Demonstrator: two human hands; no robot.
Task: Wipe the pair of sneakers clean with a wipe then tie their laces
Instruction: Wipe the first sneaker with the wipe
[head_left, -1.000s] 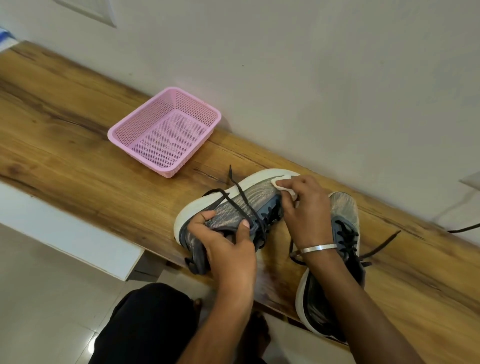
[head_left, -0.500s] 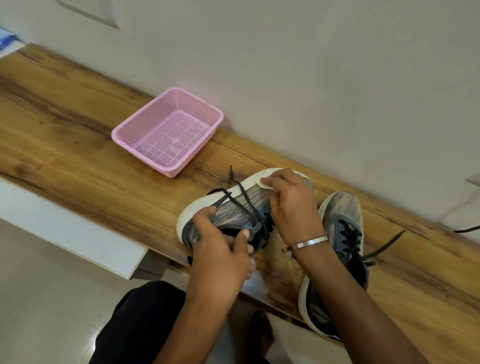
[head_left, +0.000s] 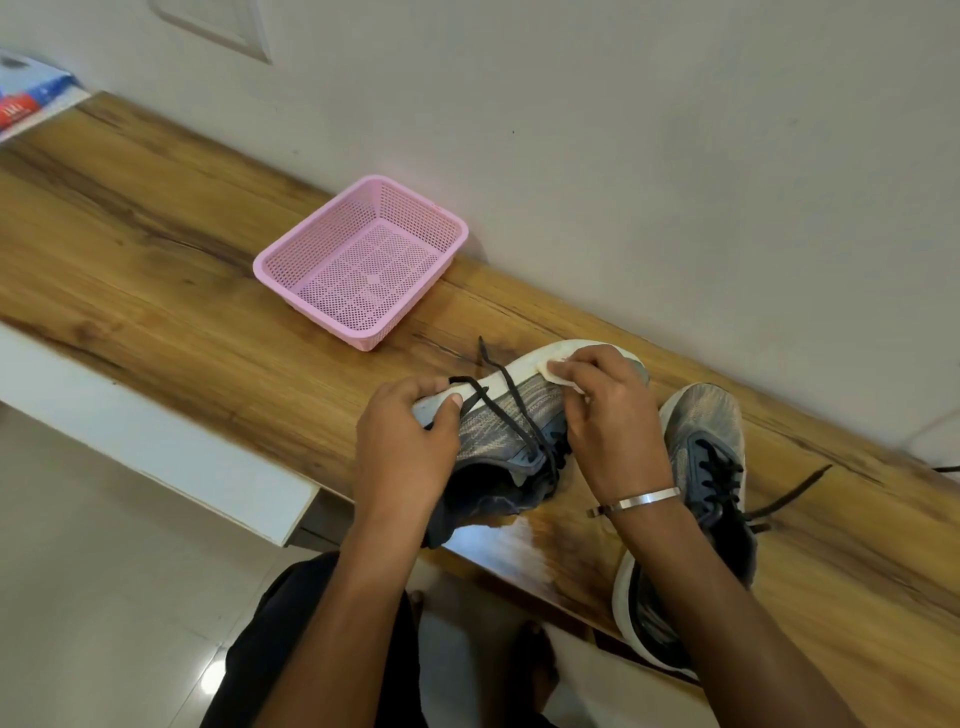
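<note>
At about five o'clock from the pink basket (head_left: 361, 260), the left hand (head_left: 402, 447) grips the tilted grey sneaker (head_left: 511, 426) at its heel end, steadying its white sole for the right hand (head_left: 608, 415), which pinches the wipe (head_left: 558, 375) against it, while the other sneaker (head_left: 711, 462) waits, laces loose.

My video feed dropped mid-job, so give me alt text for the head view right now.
A person's left hand grips a grey sneaker tipped on its side on a wooden bench, while the right hand presses a white wipe to its white sole. The second sneaker lies to the right, laces loose; a pink basket sits behind by the wall.
</note>
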